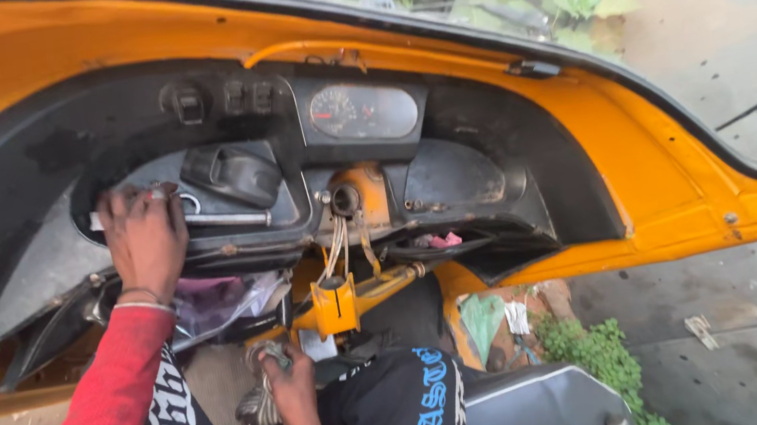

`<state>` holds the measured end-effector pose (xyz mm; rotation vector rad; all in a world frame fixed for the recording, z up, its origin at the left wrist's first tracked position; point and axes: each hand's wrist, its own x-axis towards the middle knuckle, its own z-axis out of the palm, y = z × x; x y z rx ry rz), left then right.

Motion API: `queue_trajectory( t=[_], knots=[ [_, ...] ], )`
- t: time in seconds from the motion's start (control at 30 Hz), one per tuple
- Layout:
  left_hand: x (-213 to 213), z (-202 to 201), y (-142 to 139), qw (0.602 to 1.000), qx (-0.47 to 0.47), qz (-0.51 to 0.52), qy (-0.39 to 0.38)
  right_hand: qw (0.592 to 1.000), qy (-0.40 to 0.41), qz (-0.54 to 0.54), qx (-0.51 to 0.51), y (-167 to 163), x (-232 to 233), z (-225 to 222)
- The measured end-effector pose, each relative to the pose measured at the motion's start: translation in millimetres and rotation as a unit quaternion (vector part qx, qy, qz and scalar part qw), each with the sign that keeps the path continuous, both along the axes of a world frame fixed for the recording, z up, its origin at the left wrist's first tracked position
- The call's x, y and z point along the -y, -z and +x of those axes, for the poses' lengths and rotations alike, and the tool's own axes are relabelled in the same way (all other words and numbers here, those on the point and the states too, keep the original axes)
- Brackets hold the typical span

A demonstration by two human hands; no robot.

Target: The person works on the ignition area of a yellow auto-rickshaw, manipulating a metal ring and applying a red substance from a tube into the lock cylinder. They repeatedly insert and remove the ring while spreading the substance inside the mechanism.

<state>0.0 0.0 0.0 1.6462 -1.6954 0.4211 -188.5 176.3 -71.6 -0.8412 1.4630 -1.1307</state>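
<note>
Left hand (145,235): you are pressing it flat, fingers spread, on black dashboard (451,169) left of speedometer (362,111). Metal rod (225,219): lying horizontally, touching that hand, pointing toward speedometer. Right hand (291,388): gripping grey rag (259,394) well below speedometer.

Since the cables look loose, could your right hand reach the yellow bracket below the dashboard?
Probably yes: the right hand, gripping a grey rag, sits just below-left of the yellow bracket, with nothing visible between them.

Lit by soft, even daylight from the open right side, with the orange dashboard (584,146) bright and its black recess (34,190) in shade; curved by wide-angle distortion at the edges, slightly soft throughout, faint reflections on the gauge glass (362,111)
</note>
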Motion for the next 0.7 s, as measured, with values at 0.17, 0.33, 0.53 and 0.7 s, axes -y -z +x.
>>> queue_trajectory(
  t=[0.17,0.33,0.53,0.7],
  knots=[
    [-24,-4,-28,0.999,-0.002,-0.035,0.003,0.999,0.006,0.031,0.014,-43,-3,5],
    [-117,-53,7,0.926,-0.371,-0.036,0.061,0.999,0.030,-0.045,-0.003,-67,-6,2],
    [-172,-92,63,0.616,-0.707,0.309,0.160,0.968,-0.054,-0.228,-0.093,-78,-9,-13],
    [-152,-81,77,0.318,-0.829,0.420,0.189,0.905,-0.094,-0.274,-0.310,-71,-19,-3]
  ],
)
